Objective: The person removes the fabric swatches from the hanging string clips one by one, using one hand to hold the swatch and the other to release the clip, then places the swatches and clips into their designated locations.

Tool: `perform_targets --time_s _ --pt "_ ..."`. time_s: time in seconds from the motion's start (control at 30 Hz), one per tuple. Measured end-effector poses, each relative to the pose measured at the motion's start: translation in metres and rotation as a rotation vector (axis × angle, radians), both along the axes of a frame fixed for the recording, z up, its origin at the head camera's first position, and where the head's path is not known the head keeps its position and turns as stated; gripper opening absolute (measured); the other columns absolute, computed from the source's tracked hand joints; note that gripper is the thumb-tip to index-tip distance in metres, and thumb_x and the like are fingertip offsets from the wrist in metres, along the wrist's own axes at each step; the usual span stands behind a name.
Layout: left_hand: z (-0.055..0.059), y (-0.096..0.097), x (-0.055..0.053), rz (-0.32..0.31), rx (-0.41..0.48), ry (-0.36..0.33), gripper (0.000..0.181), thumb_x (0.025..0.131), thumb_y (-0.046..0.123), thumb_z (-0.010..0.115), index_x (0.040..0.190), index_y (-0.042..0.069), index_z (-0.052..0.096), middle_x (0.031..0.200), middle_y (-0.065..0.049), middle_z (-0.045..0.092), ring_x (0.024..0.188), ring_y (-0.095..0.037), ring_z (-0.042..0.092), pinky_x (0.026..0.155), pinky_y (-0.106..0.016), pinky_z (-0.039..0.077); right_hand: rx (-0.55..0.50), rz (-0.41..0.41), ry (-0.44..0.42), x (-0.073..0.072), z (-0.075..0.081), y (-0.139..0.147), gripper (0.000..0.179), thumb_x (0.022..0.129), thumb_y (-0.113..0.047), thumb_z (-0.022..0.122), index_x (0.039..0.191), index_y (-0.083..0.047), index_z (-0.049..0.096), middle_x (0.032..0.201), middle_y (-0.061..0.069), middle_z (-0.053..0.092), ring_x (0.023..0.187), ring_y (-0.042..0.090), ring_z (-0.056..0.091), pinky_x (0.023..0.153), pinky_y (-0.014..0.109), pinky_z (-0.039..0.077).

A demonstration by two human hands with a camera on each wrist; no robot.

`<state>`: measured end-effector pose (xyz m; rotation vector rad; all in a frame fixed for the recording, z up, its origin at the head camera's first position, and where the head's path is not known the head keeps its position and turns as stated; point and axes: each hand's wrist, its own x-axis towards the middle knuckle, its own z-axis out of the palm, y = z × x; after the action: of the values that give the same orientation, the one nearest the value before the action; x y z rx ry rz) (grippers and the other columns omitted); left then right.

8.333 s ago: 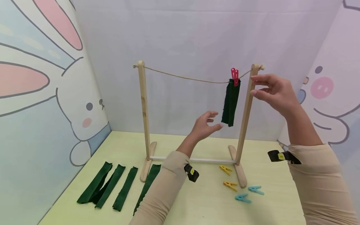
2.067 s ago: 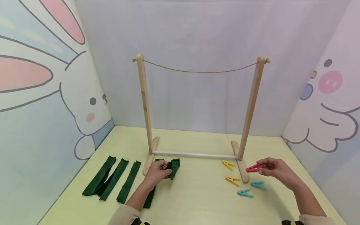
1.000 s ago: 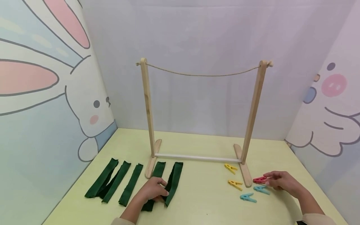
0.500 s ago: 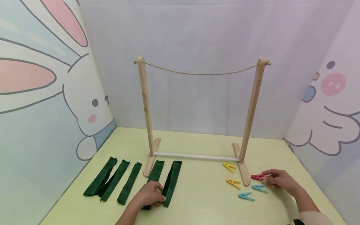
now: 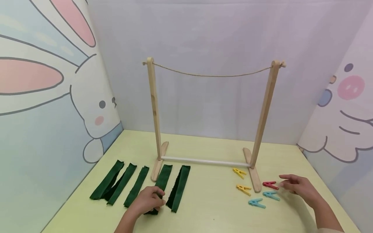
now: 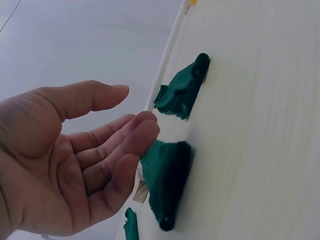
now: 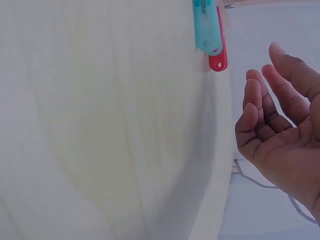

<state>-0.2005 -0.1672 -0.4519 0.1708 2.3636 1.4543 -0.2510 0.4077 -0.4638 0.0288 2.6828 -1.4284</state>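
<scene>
My left hand (image 5: 148, 200), its fingers loosely bent and holding nothing, hovers over a flat green fabric strip (image 5: 164, 176) and hides part of it. Just right of its fingertips lies a folded green strip (image 5: 182, 187). In the left wrist view the palm and loose fingers of the left hand (image 6: 90, 160) show, overlapping the nearer strip (image 6: 170, 182). A red clothespin (image 5: 270, 185) lies on the table at the right. Close beside it is my right hand (image 5: 301, 188), relaxed and holding nothing; the right wrist view shows a gap between its fingers and the red clothespin (image 7: 218, 62).
Three more green strips or strip folds lie at left, one a narrow strip (image 5: 137, 186). Blue clothespins (image 5: 257, 203) and yellow clothespins (image 5: 243, 189) lie at right. Behind stands a wooden frame (image 5: 265, 113) with a sagging rope (image 5: 214, 76) and white bottom bar (image 5: 204, 161).
The green strip and red clothespin, on the rope earlier and then in my hands, now lie on the table. Both hands have let go; the left has drawn back left, the right slightly right.
</scene>
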Motion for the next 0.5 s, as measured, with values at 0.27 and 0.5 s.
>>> perform_targets --time_s 0.27,0.5 --pt "0.003 -0.018 0.001 0.016 0.055 0.046 0.035 0.085 0.014 0.066 0.111 -0.007 0.057 0.078 -0.01 0.065 0.068 -0.023 0.061 0.06 -0.04 0.048 -0.016 -0.032 0.083 0.016 0.018 -0.01 0.051 0.091 -0.027 0.061 0.125 0.01 0.05 0.101 0.003 0.064 0.085 0.012 0.06 0.071 0.03 0.05" --pt "0.006 -0.041 0.001 0.096 0.016 0.203 0.038 0.085 0.018 0.068 0.115 -0.003 0.058 0.083 -0.008 0.064 0.073 -0.024 0.061 0.064 -0.037 0.048 0.13 -0.051 0.332 0.024 0.032 -0.047 0.039 0.096 -0.025 0.053 0.117 0.008 0.058 0.096 0.012 0.065 0.076 0.004 0.06 0.061 0.025 0.049"
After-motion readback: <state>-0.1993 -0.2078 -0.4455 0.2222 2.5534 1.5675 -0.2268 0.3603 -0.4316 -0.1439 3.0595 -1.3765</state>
